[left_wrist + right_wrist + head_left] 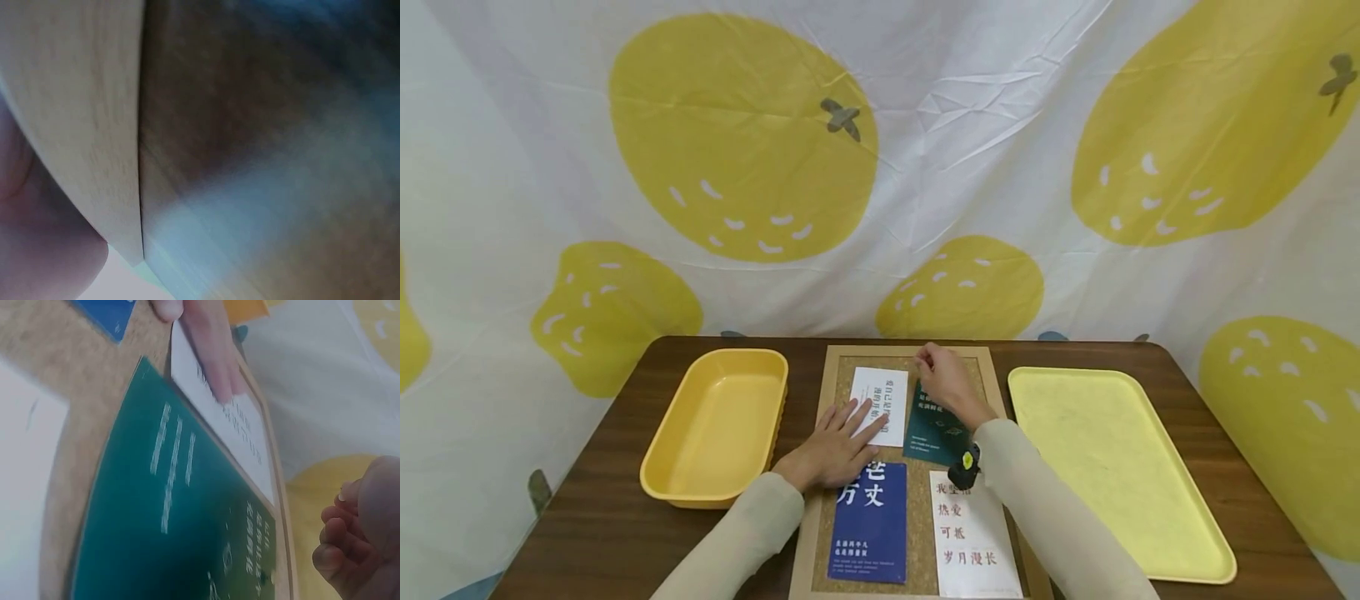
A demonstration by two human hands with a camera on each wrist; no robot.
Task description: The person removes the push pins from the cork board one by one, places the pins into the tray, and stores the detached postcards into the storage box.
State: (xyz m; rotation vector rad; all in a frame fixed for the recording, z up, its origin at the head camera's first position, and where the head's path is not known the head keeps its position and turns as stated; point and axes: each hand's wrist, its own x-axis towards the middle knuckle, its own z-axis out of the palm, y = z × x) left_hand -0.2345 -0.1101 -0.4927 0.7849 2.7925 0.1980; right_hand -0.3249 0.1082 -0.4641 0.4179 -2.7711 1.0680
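Observation:
My left hand lies with spread fingers across the lower left of a white card and presses it to a corkboard. My right hand is raised over the top of a dark green card, its fingers curled in. In the right wrist view the curled fingers show beside the green card; a tiny pale spot is at one fingertip, too small to tell whether it is a nail or a held thing. The left wrist view shows only blurred wood and skin.
Lower on the board are a blue card and a white card with red writing. A deep yellow basin stands left of the board, a flat pale yellow tray right. Behind the brown table hangs a lemon-print cloth.

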